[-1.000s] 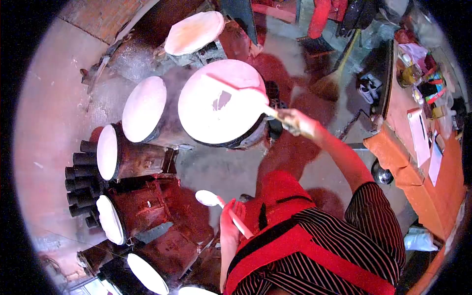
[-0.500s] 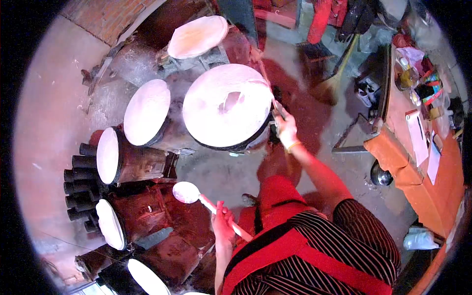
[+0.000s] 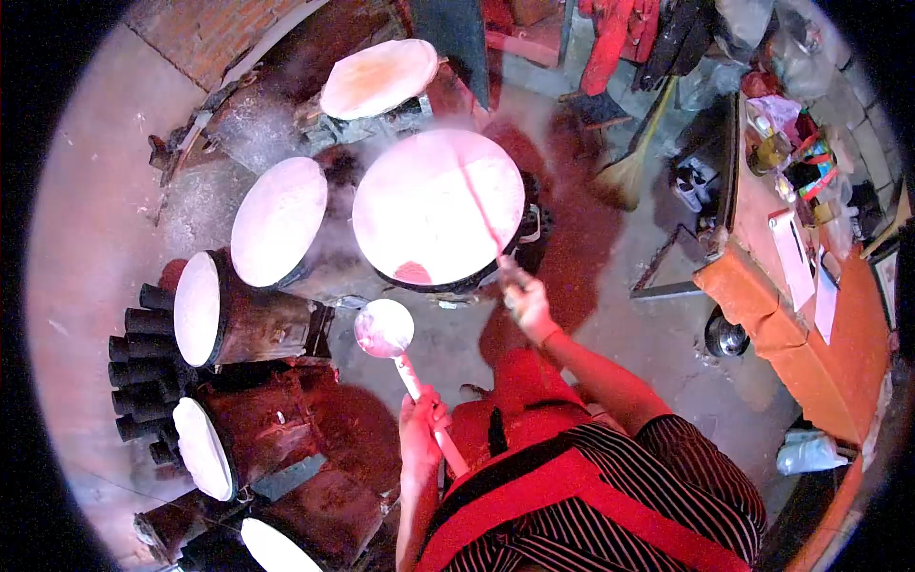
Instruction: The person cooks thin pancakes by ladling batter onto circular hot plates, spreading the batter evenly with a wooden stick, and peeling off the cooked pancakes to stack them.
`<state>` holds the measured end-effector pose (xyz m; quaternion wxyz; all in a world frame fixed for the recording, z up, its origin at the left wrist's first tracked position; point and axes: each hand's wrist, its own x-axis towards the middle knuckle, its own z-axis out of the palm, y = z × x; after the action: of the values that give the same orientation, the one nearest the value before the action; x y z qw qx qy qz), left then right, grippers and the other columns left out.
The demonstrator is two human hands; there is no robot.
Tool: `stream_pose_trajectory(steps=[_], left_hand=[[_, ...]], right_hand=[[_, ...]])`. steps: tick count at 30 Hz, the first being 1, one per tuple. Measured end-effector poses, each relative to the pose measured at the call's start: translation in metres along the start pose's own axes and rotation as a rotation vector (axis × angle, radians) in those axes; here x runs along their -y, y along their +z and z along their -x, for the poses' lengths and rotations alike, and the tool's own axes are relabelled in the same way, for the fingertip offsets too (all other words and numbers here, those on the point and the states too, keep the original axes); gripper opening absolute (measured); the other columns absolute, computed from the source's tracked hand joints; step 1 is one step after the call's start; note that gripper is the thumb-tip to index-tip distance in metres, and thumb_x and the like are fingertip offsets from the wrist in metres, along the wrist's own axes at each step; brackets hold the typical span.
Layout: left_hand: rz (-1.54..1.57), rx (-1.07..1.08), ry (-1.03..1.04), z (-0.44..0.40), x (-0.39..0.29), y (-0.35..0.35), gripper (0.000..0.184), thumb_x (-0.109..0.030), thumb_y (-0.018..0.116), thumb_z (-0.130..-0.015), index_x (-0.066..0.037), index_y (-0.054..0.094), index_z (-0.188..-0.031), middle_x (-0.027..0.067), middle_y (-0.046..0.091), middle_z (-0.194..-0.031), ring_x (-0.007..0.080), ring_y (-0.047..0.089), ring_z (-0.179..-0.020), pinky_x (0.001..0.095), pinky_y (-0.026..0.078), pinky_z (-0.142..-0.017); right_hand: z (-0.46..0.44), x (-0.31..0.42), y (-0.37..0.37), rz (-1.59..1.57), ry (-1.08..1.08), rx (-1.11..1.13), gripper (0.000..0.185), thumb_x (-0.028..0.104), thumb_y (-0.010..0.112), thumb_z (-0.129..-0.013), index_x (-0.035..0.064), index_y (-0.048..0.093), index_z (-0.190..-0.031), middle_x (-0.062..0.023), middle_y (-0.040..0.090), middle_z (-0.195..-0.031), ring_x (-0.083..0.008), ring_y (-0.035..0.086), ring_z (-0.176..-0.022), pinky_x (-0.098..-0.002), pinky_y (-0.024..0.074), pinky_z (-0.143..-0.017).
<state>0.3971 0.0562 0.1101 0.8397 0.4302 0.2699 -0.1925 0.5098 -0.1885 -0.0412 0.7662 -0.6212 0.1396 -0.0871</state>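
Note:
My left hand (image 3: 420,429) is closed around the handle of a large round ladle (image 3: 384,329); its bowl hangs in front of the nearest griddle. My right hand (image 3: 524,297) grips one end of a long, thin stick (image 3: 478,202), which lies across the right half of that griddle. A pale, thin round of batter (image 3: 410,210) covers the griddle (image 3: 456,286), with a reddish patch at its front edge. Whether the stick touches the batter I cannot tell. Steam drifts around it.
More stoves with pale round tops curve leftward, including one round (image 3: 279,221) and another (image 3: 197,308). A browned round (image 3: 379,79) is at the back. Black cylinders (image 3: 143,372) are stacked by the wall. A cluttered table (image 3: 743,200), a broom (image 3: 629,176) and a metal pot (image 3: 726,336) stand right.
My right hand has come down and left, bringing the stick from the griddle's right edge across its surface. The ladle's bowl has swung slightly right and up. The griddle's central dark patch no longer shows.

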Motion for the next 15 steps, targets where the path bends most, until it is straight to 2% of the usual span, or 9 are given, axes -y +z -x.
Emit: stream_pose_trajectory(steps=[1, 3, 5, 6, 7, 9, 12, 14, 15], left_hand=[[0.02, 0.044, -0.011, 0.001, -0.002, 0.0, 0.014, -0.01, 0.052, -0.09, -0.002, 0.045, -0.101, 0.0022, 0.046, -0.076, 0.008, 0.04, -0.058, 0.0183, 0.031, -0.045], [-0.031, 0.071, -0.036, 0.001, -0.005, 0.001, 0.015, -0.01, 0.051, -0.091, -0.003, 0.046, -0.102, 0.0021, 0.046, -0.076, 0.0073, 0.04, -0.057, 0.0178, 0.031, -0.044], [-0.073, 0.074, -0.062, 0.001, -0.014, 0.002, 0.016, -0.011, 0.051, -0.091, -0.003, 0.046, -0.104, 0.0019, 0.046, -0.076, 0.0069, 0.039, -0.057, 0.0176, 0.03, -0.044], [-0.082, 0.061, -0.078, 0.002, -0.017, 0.004, 0.016, -0.012, 0.05, -0.091, -0.003, 0.046, -0.104, 0.0017, 0.046, -0.076, 0.0069, 0.039, -0.056, 0.0177, 0.03, -0.044], [-0.088, 0.047, -0.095, 0.003, -0.018, 0.005, 0.017, -0.012, 0.05, -0.092, -0.003, 0.046, -0.105, 0.0015, 0.046, -0.076, 0.0069, 0.039, -0.056, 0.0177, 0.03, -0.044], [-0.148, 0.064, -0.097, -0.003, -0.02, 0.003, 0.017, -0.014, 0.051, -0.091, -0.003, 0.047, -0.104, 0.0009, 0.046, -0.075, 0.0069, 0.039, -0.056, 0.0182, 0.031, -0.044], [-0.181, 0.105, -0.084, -0.036, -0.025, -0.008, 0.017, -0.017, 0.051, -0.091, -0.004, 0.048, -0.103, -0.0001, 0.045, -0.074, 0.0071, 0.041, -0.056, 0.0192, 0.032, -0.044], [-0.205, 0.089, -0.074, -0.063, -0.035, -0.011, 0.016, -0.018, 0.051, -0.091, -0.005, 0.049, -0.1, -0.0007, 0.045, -0.072, 0.0074, 0.042, -0.056, 0.0199, 0.034, -0.044], [-0.231, 0.063, -0.069, -0.08, -0.045, -0.006, 0.014, -0.018, 0.051, -0.091, -0.005, 0.049, -0.098, -0.001, 0.044, -0.07, 0.0076, 0.043, -0.056, 0.0202, 0.035, -0.044]], right_hand=[[0.009, -0.001, 0.013, 0.044, 0.021, 0.074, 0.044, -0.001, 0.05, -0.087, 0.0049, 0.047, -0.13, -0.0022, 0.059, -0.107, -0.0104, 0.055, -0.081, -0.022, 0.0449, -0.072], [0.008, 0.029, 0.017, -0.165, 0.242, 0.222, 0.039, -0.002, 0.049, -0.085, 0.0054, 0.053, -0.123, 0.0023, 0.059, -0.089, -0.0074, 0.051, -0.065, -0.0195, 0.0412, -0.058], [-0.021, 0.048, 0.005, -0.244, 0.214, 0.13, 0.031, 0.003, 0.051, -0.085, 0.0044, 0.056, -0.116, 0.0063, 0.053, -0.074, -0.0049, 0.041, -0.054, -0.0187, 0.0324, -0.048], [-0.037, 0.046, -0.006, -0.034, 0.044, 0.059, 0.027, 0.009, 0.053, -0.086, 0.0058, 0.058, -0.112, 0.0063, 0.05, -0.066, -0.0043, 0.04, -0.052, -0.02, 0.0319, -0.045], [-0.048, 0.071, -0.008, 0.168, 0.147, -0.103, 0.032, 0.013, 0.053, -0.086, 0.0071, 0.056, -0.118, 0.0075, 0.045, -0.059, -0.0037, 0.04, -0.05, -0.0205, 0.0317, -0.044], [-0.046, 0.094, -0.02, 0.116, 0.283, 0.029, 0.037, 0.016, 0.052, -0.087, 0.0084, 0.053, -0.124, 0.0071, 0.046, -0.058, -0.004, 0.043, -0.051, -0.0212, 0.0334, -0.046], [-0.016, 0.081, -0.034, 0.316, 0.24, 0.243, 0.042, 0.014, 0.052, -0.086, 0.0101, 0.051, -0.128, 0.0066, 0.05, -0.065, -0.0038, 0.043, -0.053, -0.0208, 0.0331, -0.047], [0.012, 0.058, -0.052, 0.225, 0.133, 0.351, 0.042, 0.01, 0.05, -0.085, 0.0122, 0.053, -0.127, 0.0065, 0.053, -0.073, -0.0028, 0.04, -0.055, -0.0193, 0.0328, -0.049], [0.03, 0.064, -0.057, 0.258, 0.175, 0.334, 0.041, 0.013, 0.05, -0.087, 0.014, 0.051, -0.128, 0.0075, 0.048, -0.068, -0.0029, 0.037, -0.051, -0.0199, 0.0299, -0.046]])
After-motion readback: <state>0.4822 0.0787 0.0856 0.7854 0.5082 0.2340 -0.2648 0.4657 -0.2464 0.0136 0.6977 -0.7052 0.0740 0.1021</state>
